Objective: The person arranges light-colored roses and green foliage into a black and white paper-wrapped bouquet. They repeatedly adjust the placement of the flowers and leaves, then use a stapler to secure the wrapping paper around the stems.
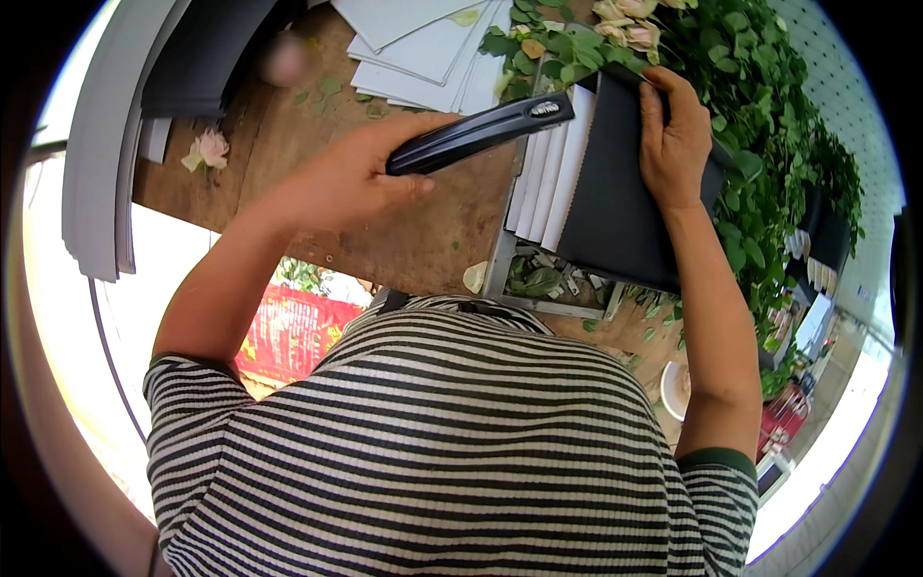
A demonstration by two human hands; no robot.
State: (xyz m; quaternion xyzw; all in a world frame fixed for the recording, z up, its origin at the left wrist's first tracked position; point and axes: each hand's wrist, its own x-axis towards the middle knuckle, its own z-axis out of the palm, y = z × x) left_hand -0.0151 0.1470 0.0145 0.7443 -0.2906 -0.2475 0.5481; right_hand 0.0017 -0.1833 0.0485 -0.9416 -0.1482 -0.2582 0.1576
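Note:
My left hand [370, 173] is closed around the rear of a black stapler [471, 133], which points right. Its front end lies over the upper end of some white folded strips [546, 188]; whether it touches them I cannot tell. A black sheet [611, 192] lies against the right side of these strips. My right hand [673, 144] grips the upper right edge of the black sheet, thumb on its face and fingers curled behind. Beneath them is a metal-edged tray [497, 264] holding leaves and small pale scraps.
White sheets [423, 48] lie at the back of the wooden table [404, 231]. Leafy rose stems [760, 106] crowd the right side. A pink rose [207, 150] lies at left, near stacked grey and black sheets [115, 125]. A white bowl [675, 389] sits near my right forearm.

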